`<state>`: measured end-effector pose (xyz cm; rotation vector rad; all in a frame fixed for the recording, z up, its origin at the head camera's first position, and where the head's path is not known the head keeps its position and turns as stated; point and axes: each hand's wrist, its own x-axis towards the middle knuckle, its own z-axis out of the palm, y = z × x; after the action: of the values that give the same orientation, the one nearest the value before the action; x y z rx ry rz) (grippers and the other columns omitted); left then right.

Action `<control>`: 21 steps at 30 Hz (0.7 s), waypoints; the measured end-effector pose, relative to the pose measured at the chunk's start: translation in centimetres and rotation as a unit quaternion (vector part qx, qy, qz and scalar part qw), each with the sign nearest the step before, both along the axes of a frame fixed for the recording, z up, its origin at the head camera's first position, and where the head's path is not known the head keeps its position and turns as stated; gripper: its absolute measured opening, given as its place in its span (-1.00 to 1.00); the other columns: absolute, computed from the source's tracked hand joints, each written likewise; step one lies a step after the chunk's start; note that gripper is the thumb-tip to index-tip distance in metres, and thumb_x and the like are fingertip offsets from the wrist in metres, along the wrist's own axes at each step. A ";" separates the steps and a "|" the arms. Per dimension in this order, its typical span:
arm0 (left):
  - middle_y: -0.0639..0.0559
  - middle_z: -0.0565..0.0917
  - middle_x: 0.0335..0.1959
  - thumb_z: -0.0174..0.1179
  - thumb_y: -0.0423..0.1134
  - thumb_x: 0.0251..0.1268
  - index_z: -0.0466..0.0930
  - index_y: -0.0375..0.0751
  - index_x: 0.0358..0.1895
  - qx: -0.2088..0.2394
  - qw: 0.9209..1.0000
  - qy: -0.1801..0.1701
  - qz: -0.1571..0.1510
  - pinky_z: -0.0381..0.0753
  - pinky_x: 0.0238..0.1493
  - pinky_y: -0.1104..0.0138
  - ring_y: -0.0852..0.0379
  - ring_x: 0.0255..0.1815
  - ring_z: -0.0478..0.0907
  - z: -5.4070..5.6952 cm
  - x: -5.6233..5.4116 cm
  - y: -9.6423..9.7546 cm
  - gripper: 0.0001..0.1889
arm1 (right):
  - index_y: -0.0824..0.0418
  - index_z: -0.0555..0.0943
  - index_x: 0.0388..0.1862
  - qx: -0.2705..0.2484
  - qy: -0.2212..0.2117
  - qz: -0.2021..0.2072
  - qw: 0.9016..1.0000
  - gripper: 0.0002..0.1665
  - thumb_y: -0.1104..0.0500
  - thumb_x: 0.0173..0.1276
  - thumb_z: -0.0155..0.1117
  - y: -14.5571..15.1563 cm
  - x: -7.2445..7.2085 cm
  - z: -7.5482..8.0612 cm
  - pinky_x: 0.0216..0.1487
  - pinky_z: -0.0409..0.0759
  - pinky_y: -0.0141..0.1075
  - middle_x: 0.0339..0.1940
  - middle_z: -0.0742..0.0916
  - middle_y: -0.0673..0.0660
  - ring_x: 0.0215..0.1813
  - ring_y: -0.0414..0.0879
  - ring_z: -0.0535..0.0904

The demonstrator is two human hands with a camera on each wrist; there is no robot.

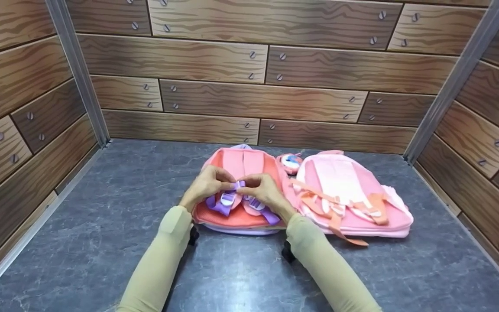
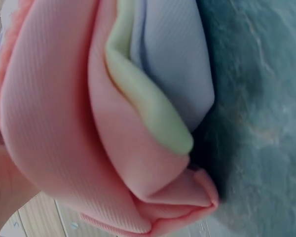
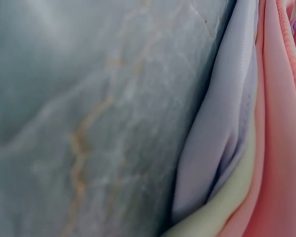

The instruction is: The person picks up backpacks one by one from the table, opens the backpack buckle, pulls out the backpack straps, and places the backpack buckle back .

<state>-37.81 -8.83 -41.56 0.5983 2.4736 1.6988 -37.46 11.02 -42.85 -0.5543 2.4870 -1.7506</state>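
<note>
Purple strap [image 1: 241, 184] pinched over a coral backpack [image 1: 246, 167]
Left hand [image 1: 208, 183] and right hand [image 1: 264, 189] both hold it, fingers curled; a pink backpack [image 1: 345, 177] lies just right.

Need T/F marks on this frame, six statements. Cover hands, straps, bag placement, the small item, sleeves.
1. The left hand and right hand are both at the purple straps of the coral backpack. True.
2. The pink backpack has orange straps. True.
3. The right hand rests on the pink backpack. False: it pinches the purple straps, beside the left hand.
4. A small round item lies between the far ends of the two backpacks. True.
5. The pink backpack stands upright against the back wall. False: it lies on the grey tabletop.
6. The person's sleeves are dark blue. False: the sleeves are pale khaki.
</note>
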 end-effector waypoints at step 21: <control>-0.02 0.72 -0.43 0.34 -0.43 0.15 0.72 -0.39 -0.25 0.006 1.000 0.000 0.001 0.46 -0.61 0.46 0.24 -0.57 0.48 0.3 -0.1 -0.2 -0.89 | 0.28 0.72 -0.03 0.008 -0.003 -0.010 1.000 -0.61 0.23 0.13 0.51 0.1 0.1 0.5 -0.18 0.55 -0.48 -0.08 0.78 0.23 -0.25 -0.27 0.62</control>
<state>-37.95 -9.06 -41.28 0.5973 2.4658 1.7159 -37.38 11.16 -42.36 -0.5227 2.5093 -1.7337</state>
